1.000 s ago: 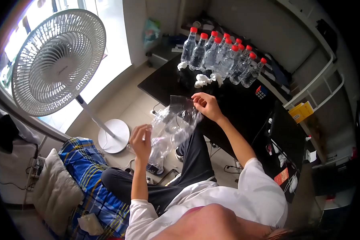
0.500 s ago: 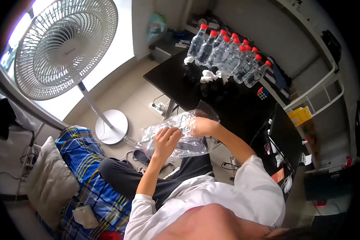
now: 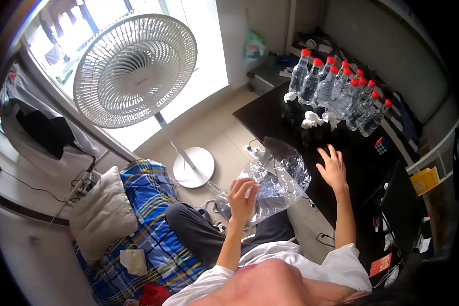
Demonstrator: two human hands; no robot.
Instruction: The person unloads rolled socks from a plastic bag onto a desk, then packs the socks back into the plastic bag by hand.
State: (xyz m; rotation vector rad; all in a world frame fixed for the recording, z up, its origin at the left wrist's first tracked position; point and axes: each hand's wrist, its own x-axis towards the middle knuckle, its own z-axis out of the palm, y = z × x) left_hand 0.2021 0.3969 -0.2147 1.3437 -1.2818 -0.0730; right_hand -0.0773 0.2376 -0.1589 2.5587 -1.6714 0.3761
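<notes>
My left hand (image 3: 242, 198) is closed on the edge of a crinkled, clear plastic bag (image 3: 280, 186) above my lap. A clear, bottle-like shape (image 3: 215, 189) pokes out to the left of that hand; whether the hand holds it too is hidden. My right hand (image 3: 333, 169) is apart from the bag, fingers spread, over the black table (image 3: 260, 113). Just beyond its fingertips lie a dark bundle (image 3: 313, 137) and crumpled white tissues (image 3: 312, 120). Several clear bottles with red caps (image 3: 336, 92) stand grouped at the table's far side.
A white standing fan (image 3: 137, 76) rises from the floor ahead on the left. Beside me is a bed with a blue plaid sheet (image 3: 158, 229) and a pillow (image 3: 104, 217). A puzzle cube (image 3: 381, 146) sits at the table's right; a power strip (image 3: 254, 151) is near its edge.
My right hand has let go of the plastic bag and moved right, over the table, its fingers opening. The bag hangs more spread out from my left hand. The view has shifted left.
</notes>
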